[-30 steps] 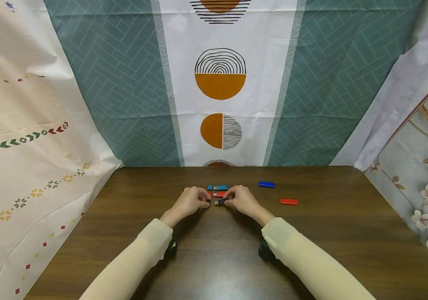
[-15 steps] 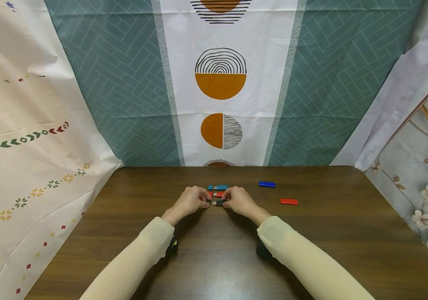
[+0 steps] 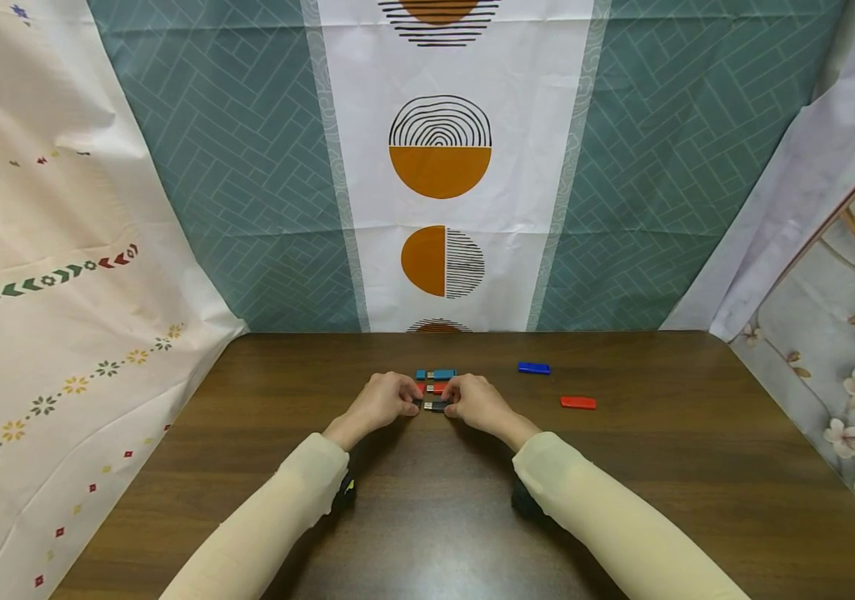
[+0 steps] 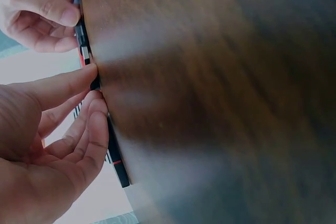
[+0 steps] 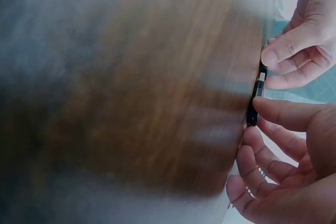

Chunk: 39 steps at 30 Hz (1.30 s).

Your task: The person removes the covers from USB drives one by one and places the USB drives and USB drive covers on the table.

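My left hand point(image 3: 382, 398) pinches a small black cap point(image 4: 95, 84) between thumb and fingers at the table surface. Facing it, my right hand point(image 3: 478, 400) grips the body of a black USB flash drive point(image 5: 253, 109). The drive's metal plug point(image 3: 428, 406) points left at the cap, with a narrow gap between them. Just behind lie a red USB flash drive point(image 3: 438, 388) and its separate red cap point(image 3: 421, 388), partly covered by my fingers. Further back, a teal USB flash drive point(image 3: 443, 375) lies in line with its teal cap point(image 3: 421, 375), its plug bare.
To the right on the wooden table point(image 3: 427, 517) lie a blue flash drive point(image 3: 534, 368) and a red flash drive point(image 3: 578, 402). In the left wrist view a dark stick-shaped thing point(image 4: 119, 171) with a red band lies beyond my left fingers. A patterned cloth point(image 3: 442, 167) hangs behind the table.
The black flash drive has turned from a slant to level and moved slightly left, nearer the cap. My right hand has moved left with it; my left hand stays nearly still.
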Motion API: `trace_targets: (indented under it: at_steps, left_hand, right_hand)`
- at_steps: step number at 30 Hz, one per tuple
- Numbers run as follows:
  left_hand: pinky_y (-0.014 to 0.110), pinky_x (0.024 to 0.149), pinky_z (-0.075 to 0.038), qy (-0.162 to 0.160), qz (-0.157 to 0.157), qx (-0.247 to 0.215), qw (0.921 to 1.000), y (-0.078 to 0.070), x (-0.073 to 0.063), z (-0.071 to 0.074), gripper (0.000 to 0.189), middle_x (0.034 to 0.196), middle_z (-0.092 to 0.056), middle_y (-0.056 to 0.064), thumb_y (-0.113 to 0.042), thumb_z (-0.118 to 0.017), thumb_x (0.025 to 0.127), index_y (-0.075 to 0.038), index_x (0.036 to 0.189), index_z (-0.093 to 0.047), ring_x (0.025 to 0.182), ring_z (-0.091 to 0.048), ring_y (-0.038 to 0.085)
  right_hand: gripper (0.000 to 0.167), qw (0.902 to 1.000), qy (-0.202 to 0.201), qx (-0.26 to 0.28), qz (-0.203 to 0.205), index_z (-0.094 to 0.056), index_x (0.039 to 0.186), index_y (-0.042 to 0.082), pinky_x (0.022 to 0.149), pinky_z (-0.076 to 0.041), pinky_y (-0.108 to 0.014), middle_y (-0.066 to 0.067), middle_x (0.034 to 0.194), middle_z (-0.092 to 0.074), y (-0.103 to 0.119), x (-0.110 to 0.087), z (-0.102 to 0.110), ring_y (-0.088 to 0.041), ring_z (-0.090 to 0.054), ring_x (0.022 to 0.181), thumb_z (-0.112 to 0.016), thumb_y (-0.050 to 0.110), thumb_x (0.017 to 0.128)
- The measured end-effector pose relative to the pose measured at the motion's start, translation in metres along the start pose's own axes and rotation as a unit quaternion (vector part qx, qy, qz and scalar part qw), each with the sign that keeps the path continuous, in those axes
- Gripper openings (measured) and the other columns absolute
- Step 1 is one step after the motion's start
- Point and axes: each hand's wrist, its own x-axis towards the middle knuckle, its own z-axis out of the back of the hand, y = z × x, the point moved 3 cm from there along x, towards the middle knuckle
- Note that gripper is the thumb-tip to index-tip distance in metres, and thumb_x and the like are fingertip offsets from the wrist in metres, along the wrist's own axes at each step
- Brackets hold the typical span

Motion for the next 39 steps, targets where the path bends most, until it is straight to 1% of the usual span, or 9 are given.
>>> trace_targets:
  at_steps: [10, 22, 30, 34, 39]
  left_hand:
    - [0.03, 0.065, -0.053, 0.002, -0.004, -0.001, 1.0, 0.0004, -0.0022, 0.0004, 0.016, 0.083, -0.069, -0.001, -0.007, -0.084, 0.088, -0.008, 0.102, -0.078, 0.074, -0.063, 0.013]
    - [0.029, 0.064, -0.052, 0.004, -0.007, 0.002, 1.0, 0.0007, -0.0026, 0.0, 0.014, 0.082, -0.068, -0.002, -0.006, -0.083, 0.088, -0.009, 0.1, -0.078, 0.072, -0.062, 0.013]
    - [0.03, 0.065, -0.053, 0.006, -0.011, 0.002, 0.9999, 0.0011, -0.0022, 0.0, 0.015, 0.083, -0.069, -0.002, -0.007, -0.084, 0.088, -0.01, 0.102, -0.078, 0.074, -0.063, 0.013]
    - [0.03, 0.066, -0.054, 0.009, -0.012, -0.007, 0.9999, 0.0021, -0.0028, 0.0011, 0.016, 0.085, -0.07, -0.001, -0.007, -0.083, 0.089, -0.009, 0.104, -0.078, 0.076, -0.064, 0.014]
    - [0.033, 0.07, -0.057, 0.001, 0.002, -0.028, 0.9996, 0.0047, -0.0051, 0.0055, 0.015, 0.091, -0.071, 0.0, -0.007, -0.078, 0.093, -0.009, 0.107, -0.077, 0.081, -0.065, 0.015]
  right_hand:
    - [0.012, 1.0, -0.003, -0.003, 0.002, -0.075, 0.1, 0.007, 0.062, -0.044, -0.029, -0.001, 0.078, -0.06, 0.0007, -0.0015, 0.0006, -0.015, -0.053, 0.068, -0.081, 0.003, 0.09]
    - [0.01, 1.0, -0.002, -0.007, 0.003, -0.075, 0.1, 0.007, 0.063, -0.045, -0.029, 0.0, 0.077, -0.06, 0.0006, -0.0021, -0.0007, -0.015, -0.053, 0.067, -0.079, 0.003, 0.091]
    - [0.012, 1.0, -0.006, 0.002, 0.004, -0.075, 0.1, 0.005, 0.062, -0.044, -0.029, -0.001, 0.077, -0.06, 0.0013, -0.0041, 0.0008, -0.015, -0.052, 0.067, -0.08, 0.002, 0.09]
    - [0.012, 0.9999, -0.003, 0.008, 0.01, -0.075, 0.101, 0.005, 0.061, -0.043, -0.028, -0.003, 0.077, -0.06, 0.0007, -0.0047, 0.0017, -0.015, -0.052, 0.065, -0.079, 0.002, 0.09]
    - [0.011, 0.9998, 0.012, 0.014, 0.009, -0.075, 0.105, 0.005, 0.063, -0.044, -0.028, -0.002, 0.08, -0.062, 0.0012, -0.0052, 0.0046, -0.015, -0.053, 0.068, -0.076, 0.004, 0.094]
